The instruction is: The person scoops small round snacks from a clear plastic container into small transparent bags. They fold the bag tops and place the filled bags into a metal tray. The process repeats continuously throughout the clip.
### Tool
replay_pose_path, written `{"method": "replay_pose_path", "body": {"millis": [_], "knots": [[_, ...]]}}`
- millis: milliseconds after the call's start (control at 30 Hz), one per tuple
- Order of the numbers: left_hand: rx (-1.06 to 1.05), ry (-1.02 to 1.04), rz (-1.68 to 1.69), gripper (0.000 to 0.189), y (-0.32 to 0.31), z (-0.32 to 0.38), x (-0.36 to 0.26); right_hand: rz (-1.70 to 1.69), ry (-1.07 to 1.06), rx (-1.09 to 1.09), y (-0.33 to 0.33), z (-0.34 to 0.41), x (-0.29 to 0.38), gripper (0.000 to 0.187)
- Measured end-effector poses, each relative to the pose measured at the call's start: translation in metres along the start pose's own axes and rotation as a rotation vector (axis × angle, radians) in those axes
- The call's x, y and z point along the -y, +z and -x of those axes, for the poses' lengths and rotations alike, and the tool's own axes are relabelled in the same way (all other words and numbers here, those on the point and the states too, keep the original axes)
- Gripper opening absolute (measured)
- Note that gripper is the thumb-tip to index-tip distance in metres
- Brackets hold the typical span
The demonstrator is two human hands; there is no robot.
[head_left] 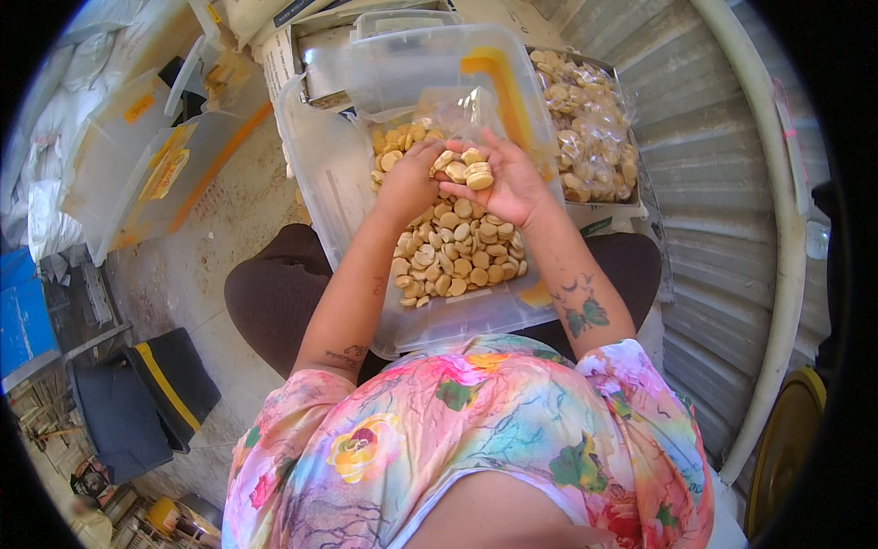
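Several round beige biscuits (pixel 473 169) rest in my right hand (pixel 516 180), which is turned palm up with the fingers spread around them. My left hand (pixel 410 180), back upward, meets it from the left and touches the biscuits at its fingertips. Its fingers are partly hidden, so I cannot tell whether it grips any. Both hands hover over a large clear plastic tub (pixel 473 317) between my legs. Loose biscuits (pixel 449 250) are heaped in the tub below my hands, and yellower ones (pixel 401 137) lie behind. A clear plastic bag (pixel 456 106) sits at the heap's far side.
Beyond the tub on the right stands a box of bagged biscuits (pixel 590 134), beside a corrugated metal wall (pixel 693 171). Clear plastic tubs or lids (pixel 116 171) lean at the left. A dark bin with a yellow stripe (pixel 164 391) is on the floor (pixel 212 309).
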State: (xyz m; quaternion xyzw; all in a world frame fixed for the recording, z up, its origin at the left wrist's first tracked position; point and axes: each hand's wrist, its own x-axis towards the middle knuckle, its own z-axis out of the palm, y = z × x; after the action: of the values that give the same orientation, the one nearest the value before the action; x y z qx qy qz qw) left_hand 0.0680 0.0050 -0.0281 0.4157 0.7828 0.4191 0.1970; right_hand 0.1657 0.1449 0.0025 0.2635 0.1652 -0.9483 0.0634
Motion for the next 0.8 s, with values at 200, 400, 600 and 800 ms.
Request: {"method": "replay_pose_path", "body": {"millis": [200,400,600,800], "knots": [[-0.031,-0.021,-0.089,0.05,0.006,0.001,0.005,0.044,0.053,-0.013,0.012,0.004,0.006,0.057],[-0.134,-0.134,0.107,0.055,0.005,-0.002,0.012,0.802,-0.19,-0.234,0.024,-0.002,0.04,0.044],[-0.033,-0.26,0.314,0.055,-0.006,-0.007,0.013,1.7,-0.061,-0.731,0.0,-0.063,0.044,0.02],[0.095,-0.067,0.191,0.049,-0.007,0.001,-0.002,1.972,-0.29,-0.857,-0.058,-0.085,0.004,0.022]]}}
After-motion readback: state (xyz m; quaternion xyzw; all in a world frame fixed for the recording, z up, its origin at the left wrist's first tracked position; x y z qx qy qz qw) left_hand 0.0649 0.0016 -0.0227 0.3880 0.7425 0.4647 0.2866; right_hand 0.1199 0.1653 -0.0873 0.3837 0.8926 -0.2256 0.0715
